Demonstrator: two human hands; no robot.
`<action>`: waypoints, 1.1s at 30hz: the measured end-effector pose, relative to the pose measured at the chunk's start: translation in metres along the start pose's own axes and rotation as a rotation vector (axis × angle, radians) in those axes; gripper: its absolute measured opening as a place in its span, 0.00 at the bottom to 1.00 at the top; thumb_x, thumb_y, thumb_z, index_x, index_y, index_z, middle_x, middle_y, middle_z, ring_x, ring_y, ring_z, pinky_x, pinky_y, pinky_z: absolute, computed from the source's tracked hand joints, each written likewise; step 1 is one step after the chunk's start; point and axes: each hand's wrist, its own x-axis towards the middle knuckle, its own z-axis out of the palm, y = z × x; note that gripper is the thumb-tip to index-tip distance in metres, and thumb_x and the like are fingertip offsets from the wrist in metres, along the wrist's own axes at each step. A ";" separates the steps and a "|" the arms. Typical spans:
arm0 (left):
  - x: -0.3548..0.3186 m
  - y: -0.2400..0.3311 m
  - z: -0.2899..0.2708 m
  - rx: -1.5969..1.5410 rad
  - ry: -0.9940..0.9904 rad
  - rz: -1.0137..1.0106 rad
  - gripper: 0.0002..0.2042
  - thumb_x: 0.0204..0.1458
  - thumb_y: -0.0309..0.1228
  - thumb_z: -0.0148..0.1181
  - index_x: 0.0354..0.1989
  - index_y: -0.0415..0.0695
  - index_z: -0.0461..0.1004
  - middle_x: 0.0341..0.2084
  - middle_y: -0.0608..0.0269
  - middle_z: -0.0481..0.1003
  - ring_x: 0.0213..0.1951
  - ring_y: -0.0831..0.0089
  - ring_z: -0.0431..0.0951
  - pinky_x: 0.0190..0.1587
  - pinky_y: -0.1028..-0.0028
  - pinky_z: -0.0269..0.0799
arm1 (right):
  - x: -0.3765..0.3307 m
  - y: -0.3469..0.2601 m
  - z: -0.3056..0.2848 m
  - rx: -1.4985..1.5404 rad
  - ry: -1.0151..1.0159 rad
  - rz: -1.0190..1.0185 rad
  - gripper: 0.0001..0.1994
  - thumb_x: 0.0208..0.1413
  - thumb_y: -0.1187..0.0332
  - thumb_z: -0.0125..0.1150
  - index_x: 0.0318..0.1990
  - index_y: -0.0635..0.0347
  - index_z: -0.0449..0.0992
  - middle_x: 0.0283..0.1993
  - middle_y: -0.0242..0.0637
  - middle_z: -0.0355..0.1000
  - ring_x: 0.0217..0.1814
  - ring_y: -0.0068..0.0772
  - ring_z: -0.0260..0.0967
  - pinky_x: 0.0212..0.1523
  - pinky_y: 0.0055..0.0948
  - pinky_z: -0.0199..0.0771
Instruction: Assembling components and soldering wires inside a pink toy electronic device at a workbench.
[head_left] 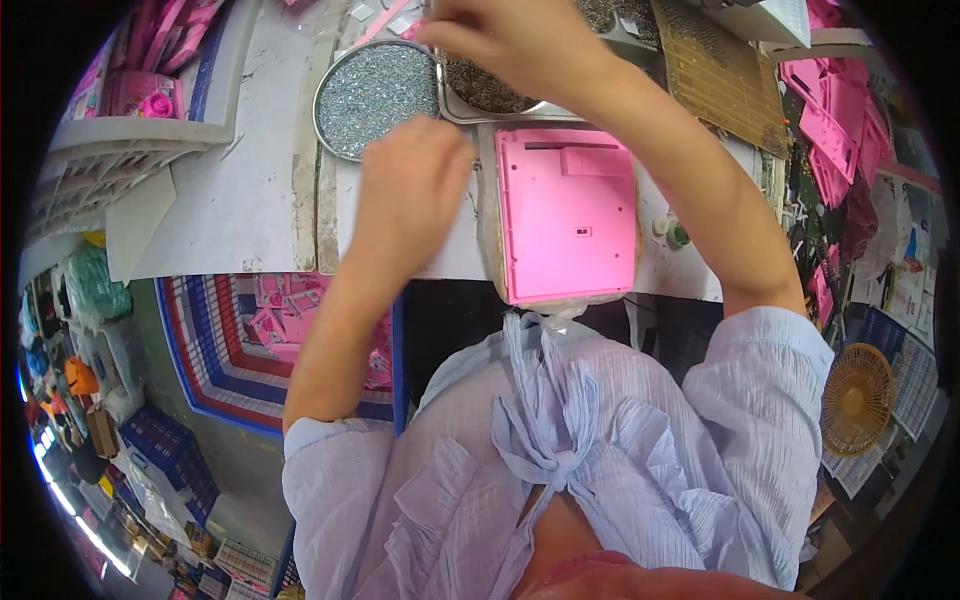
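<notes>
My left hand [415, 195] is curled closed, knuckles up, at the near right rim of a round tray [317, 112] of small silvery pieces [375, 92]. It is slightly blurred, and its fingertips are hidden beneath it. Reaching over a metal tray [470, 117] of small dark parts [485, 88], my right hand [500, 38] is partly cut off by the upper edge, so its grip is unclear. A flat pink plastic panel [560, 230] lies in front of me on a padded, plastic-wrapped base, with neither hand touching it.
Pink parts fill a white crate [215, 130] at left and a striped basket [215, 365] below the table. A brown slatted mat [720, 70] lies at back right, near more pink pieces [835, 120]. Small green-and-white items [675, 232] sit right of the panel.
</notes>
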 end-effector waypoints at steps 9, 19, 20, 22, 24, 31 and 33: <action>0.016 0.030 0.014 0.259 -0.188 0.129 0.07 0.57 0.32 0.61 0.32 0.41 0.76 0.27 0.56 0.74 0.34 0.55 0.77 0.38 0.57 0.70 | -0.157 0.062 -0.061 0.536 0.148 0.395 0.07 0.59 0.72 0.68 0.40 0.67 0.83 0.36 0.33 0.81 0.39 0.19 0.75 0.42 0.23 0.75; 0.023 0.031 -0.010 0.191 -0.232 -0.110 0.16 0.57 0.42 0.66 0.29 0.39 0.76 0.28 0.53 0.76 0.33 0.53 0.78 0.37 0.58 0.71 | -0.154 0.066 -0.048 0.213 0.050 0.417 0.08 0.55 0.68 0.72 0.34 0.64 0.85 0.28 0.34 0.80 0.31 0.20 0.75 0.35 0.24 0.74; 0.023 0.023 -0.015 0.168 -0.176 -0.184 0.18 0.57 0.43 0.67 0.29 0.39 0.75 0.27 0.52 0.75 0.33 0.53 0.77 0.38 0.58 0.71 | -0.153 0.070 -0.045 0.211 0.058 0.407 0.09 0.53 0.65 0.72 0.34 0.63 0.85 0.27 0.37 0.80 0.30 0.25 0.76 0.35 0.27 0.75; 0.022 -0.002 -0.024 0.236 -0.151 -0.269 0.17 0.57 0.43 0.67 0.29 0.39 0.76 0.28 0.52 0.75 0.33 0.53 0.77 0.38 0.58 0.71 | -0.153 0.074 -0.042 0.217 0.057 0.416 0.11 0.52 0.62 0.73 0.33 0.62 0.86 0.26 0.39 0.80 0.28 0.30 0.77 0.35 0.30 0.75; 0.021 -0.021 -0.031 0.280 -0.110 -0.319 0.17 0.57 0.42 0.67 0.30 0.39 0.76 0.28 0.53 0.75 0.33 0.53 0.77 0.38 0.59 0.71 | -0.152 0.075 -0.039 0.237 0.041 0.450 0.12 0.51 0.61 0.74 0.32 0.62 0.85 0.25 0.38 0.79 0.28 0.30 0.76 0.34 0.30 0.74; 0.021 -0.052 -0.037 0.455 -0.050 -0.135 0.13 0.54 0.37 0.69 0.33 0.39 0.79 0.30 0.56 0.77 0.35 0.58 0.79 0.41 0.61 0.71 | -0.126 0.070 -0.061 0.163 -0.068 0.401 0.10 0.56 0.66 0.73 0.37 0.65 0.83 0.22 0.26 0.73 0.25 0.12 0.64 0.27 0.21 0.60; 0.018 -0.056 -0.039 0.435 -0.059 -0.136 0.11 0.53 0.35 0.69 0.32 0.39 0.79 0.30 0.57 0.78 0.35 0.58 0.79 0.41 0.62 0.71 | -0.098 0.057 -0.067 0.116 0.023 0.253 0.11 0.56 0.65 0.73 0.39 0.63 0.83 0.23 0.27 0.74 0.25 0.14 0.65 0.28 0.21 0.62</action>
